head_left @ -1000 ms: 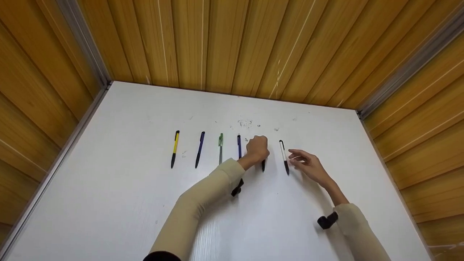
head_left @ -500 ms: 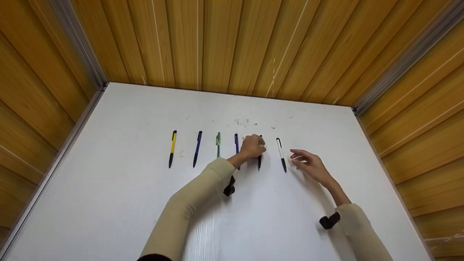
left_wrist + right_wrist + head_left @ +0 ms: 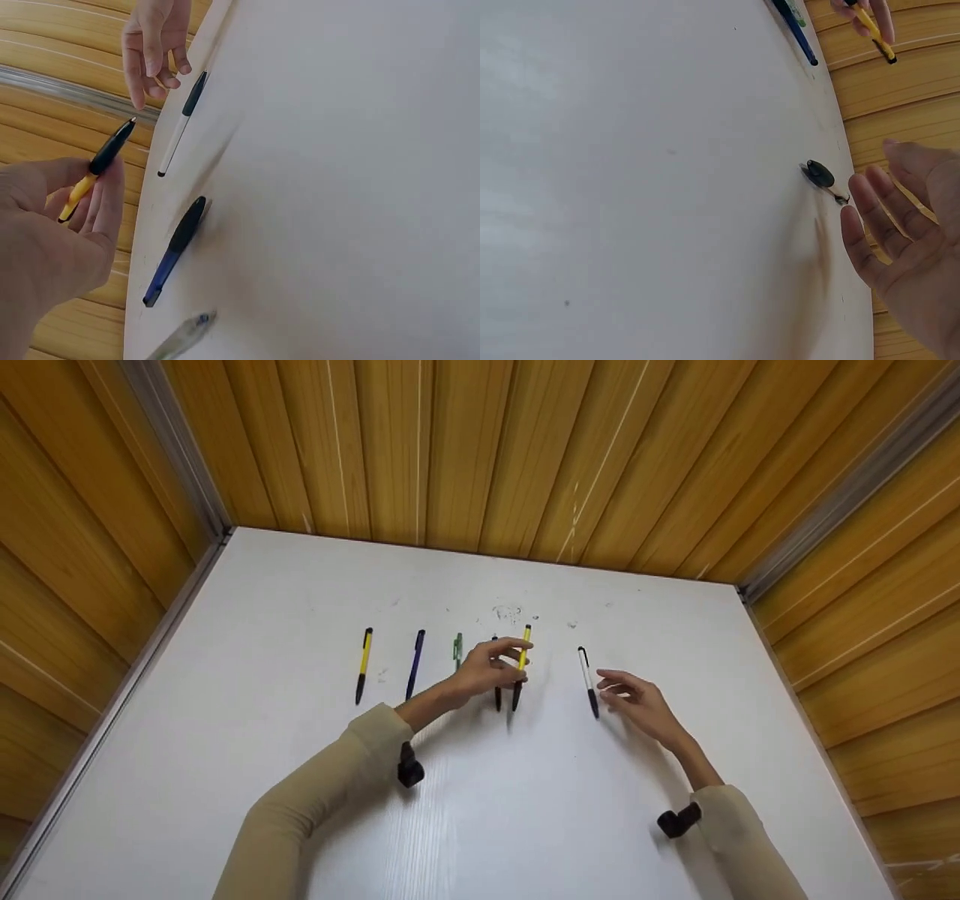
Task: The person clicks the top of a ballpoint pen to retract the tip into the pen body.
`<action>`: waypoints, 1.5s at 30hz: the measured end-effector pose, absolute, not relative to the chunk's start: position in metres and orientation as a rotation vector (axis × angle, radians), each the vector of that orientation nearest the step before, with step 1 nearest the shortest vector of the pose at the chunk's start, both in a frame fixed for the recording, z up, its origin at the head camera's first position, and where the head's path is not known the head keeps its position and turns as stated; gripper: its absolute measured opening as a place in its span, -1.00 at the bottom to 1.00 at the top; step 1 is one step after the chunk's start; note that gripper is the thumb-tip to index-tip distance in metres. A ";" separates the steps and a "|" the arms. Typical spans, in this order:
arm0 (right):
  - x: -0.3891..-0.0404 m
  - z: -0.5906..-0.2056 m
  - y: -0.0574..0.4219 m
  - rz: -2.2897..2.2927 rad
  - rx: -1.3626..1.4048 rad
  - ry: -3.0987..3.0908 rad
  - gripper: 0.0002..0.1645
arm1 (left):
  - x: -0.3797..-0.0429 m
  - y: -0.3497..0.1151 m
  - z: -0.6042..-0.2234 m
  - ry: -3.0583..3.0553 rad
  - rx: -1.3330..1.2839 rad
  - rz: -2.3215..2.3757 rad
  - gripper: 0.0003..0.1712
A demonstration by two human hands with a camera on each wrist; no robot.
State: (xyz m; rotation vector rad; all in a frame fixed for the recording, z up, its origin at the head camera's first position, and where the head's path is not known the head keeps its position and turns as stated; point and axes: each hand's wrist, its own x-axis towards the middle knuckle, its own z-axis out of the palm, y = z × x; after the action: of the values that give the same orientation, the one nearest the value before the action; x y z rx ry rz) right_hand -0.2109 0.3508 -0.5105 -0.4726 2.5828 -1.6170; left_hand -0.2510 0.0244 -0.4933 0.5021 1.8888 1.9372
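Note:
My left hand (image 3: 484,669) pinches a yellow pen (image 3: 524,652) with a black grip between thumb and fingers, raised over the table with its tip toward me. In the left wrist view the same yellow pen (image 3: 81,196) shows its bare metal point. Beneath that hand lies a blue pen (image 3: 166,266), largely covered by the hand in the head view. My right hand (image 3: 637,701) holds nothing; its fingers are loosely bent just right of a white pen (image 3: 586,671) with a black grip, which lies on the table.
Left of my left hand, a green pen (image 3: 458,649), a dark blue pen (image 3: 415,660) and another yellow pen (image 3: 364,660) lie in a row on the white table (image 3: 225,735). Wood-look panels (image 3: 450,450) wall the table at the back and sides. Dark smudges (image 3: 507,615) mark the tabletop.
My left hand has picked the yellow pen up from its place between the blue and white pens and moved it slightly left. The right hand stays beside the white pen.

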 end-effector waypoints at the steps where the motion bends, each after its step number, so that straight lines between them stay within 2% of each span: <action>1: -0.211 -0.509 0.349 -1.619 -0.478 2.581 -0.49 | -0.249 0.018 -0.492 1.878 0.515 1.951 -0.41; 11: -0.215 -0.504 0.316 -1.588 -0.574 2.604 -0.48 | -0.239 -0.020 -0.492 1.799 0.460 2.123 -0.35; 18: -0.217 -0.499 0.284 -1.517 -0.672 2.590 -0.43 | -0.232 -0.030 -0.499 1.824 0.466 2.121 -0.35; 21: -0.218 -0.496 0.267 -1.495 -0.701 2.586 -0.30 | -0.230 -0.030 -0.499 1.844 0.491 2.105 -0.37; 27: -0.222 -0.490 0.236 -1.497 -0.760 2.535 0.10 | -0.228 -0.027 -0.497 1.934 0.521 2.034 -0.47; 33: -0.218 -0.487 0.211 -1.451 -0.866 2.530 0.35 | -0.227 -0.023 -0.497 1.929 0.548 2.014 -0.50; 37: -0.217 -0.487 0.199 -1.421 -0.941 2.538 0.44 | -0.225 -0.022 -0.496 1.920 0.562 2.018 -0.52; 45: -0.221 -0.492 0.191 -1.443 -0.986 2.518 0.42 | -0.223 -0.024 -0.499 1.939 0.539 2.013 -0.53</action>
State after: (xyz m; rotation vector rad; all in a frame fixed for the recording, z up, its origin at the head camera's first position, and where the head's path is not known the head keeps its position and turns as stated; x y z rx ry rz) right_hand -0.2215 0.1913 -0.4925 -0.9858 2.5176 -1.4430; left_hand -0.2227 -0.0236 -0.4986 0.5393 1.9393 2.0126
